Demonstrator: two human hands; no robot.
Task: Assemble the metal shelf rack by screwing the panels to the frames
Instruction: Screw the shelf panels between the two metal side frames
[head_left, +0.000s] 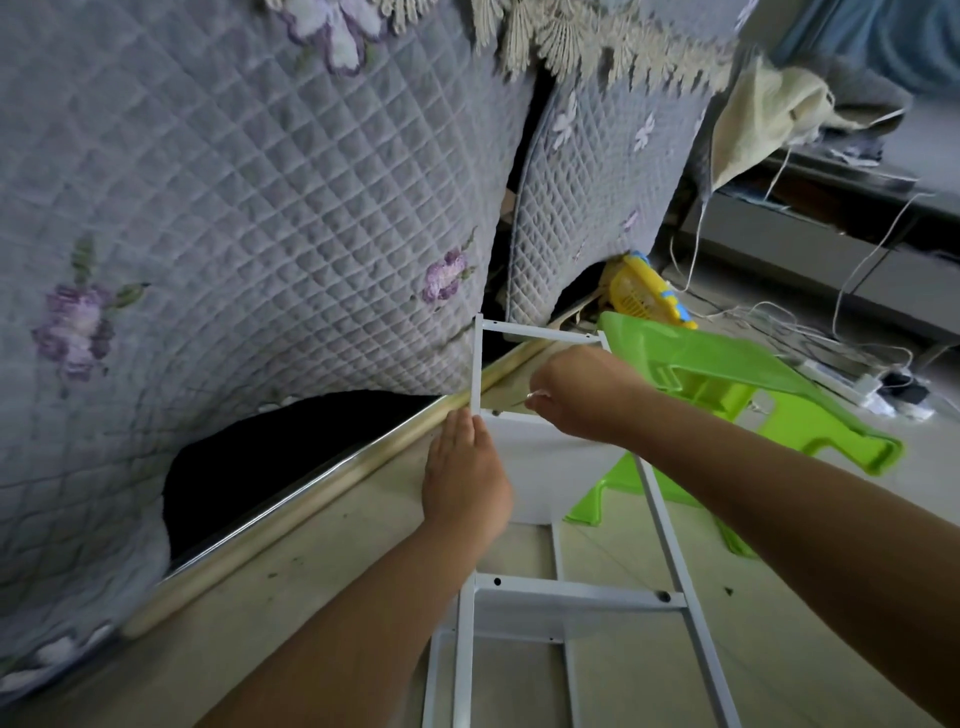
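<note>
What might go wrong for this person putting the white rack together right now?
The small fastener pinched in the right hand may slip and drop to the floor. The white frame is steadied only by the left hand resting flat against it, so it might shift. The green stool crowds the right arm.

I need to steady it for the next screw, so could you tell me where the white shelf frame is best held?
Grip the white frame by its bare right upright from the right side; the slim bar suits a wrapped hand, clear of the left hand and right hand.

right hand (574, 397) fingertips' tiny item unclear, frame (670, 551) cut off below
</note>
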